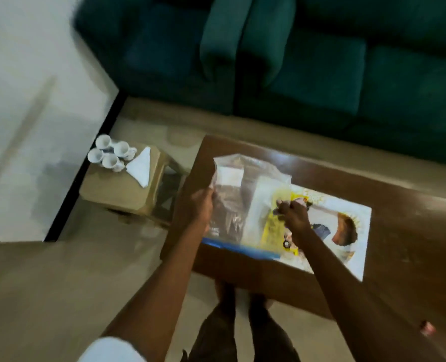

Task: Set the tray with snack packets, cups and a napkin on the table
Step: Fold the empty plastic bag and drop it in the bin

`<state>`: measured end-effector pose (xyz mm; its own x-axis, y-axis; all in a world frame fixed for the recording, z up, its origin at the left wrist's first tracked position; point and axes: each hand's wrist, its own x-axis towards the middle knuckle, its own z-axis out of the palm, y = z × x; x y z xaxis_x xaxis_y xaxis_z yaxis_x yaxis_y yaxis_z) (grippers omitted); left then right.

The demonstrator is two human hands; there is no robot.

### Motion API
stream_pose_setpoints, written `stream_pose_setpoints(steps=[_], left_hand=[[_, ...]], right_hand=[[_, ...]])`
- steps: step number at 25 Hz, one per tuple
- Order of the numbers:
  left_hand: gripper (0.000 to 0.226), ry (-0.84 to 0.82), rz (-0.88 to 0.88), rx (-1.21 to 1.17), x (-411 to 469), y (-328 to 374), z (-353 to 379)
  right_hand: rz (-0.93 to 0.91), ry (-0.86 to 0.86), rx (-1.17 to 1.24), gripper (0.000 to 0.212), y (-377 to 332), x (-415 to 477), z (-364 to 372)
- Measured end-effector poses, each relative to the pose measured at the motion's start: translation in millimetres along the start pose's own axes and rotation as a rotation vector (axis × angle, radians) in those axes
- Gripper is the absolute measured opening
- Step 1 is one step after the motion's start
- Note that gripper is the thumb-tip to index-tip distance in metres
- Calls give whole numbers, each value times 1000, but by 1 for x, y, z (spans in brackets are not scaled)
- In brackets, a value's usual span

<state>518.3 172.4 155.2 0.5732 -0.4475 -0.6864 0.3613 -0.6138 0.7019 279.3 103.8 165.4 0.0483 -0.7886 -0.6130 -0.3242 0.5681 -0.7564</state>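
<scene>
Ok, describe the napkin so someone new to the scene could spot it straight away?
Find the dark wooden table in front of the green sofa, then look left of it to the small tan stool by the wall. The napkin lies on the stool's top, right beside four white cups. It is the only flat item there, a white folded triangle.

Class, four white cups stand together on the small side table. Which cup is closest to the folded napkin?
The cup at the right of the cluster: it alone sits beside the napkin; the other three stand farther left.
</scene>
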Motion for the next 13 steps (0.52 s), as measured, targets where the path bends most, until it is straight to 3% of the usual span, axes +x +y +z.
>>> stream_pose_setpoints(steps=[5, 13], left_hand=[[35, -72, 123, 143, -88, 53, 31], [30, -313, 523, 143, -197, 251, 112]], right_hand=[[-49, 75, 42, 17, -48, -88, -86], [-276, 386, 120, 20, -207, -106, -223]])
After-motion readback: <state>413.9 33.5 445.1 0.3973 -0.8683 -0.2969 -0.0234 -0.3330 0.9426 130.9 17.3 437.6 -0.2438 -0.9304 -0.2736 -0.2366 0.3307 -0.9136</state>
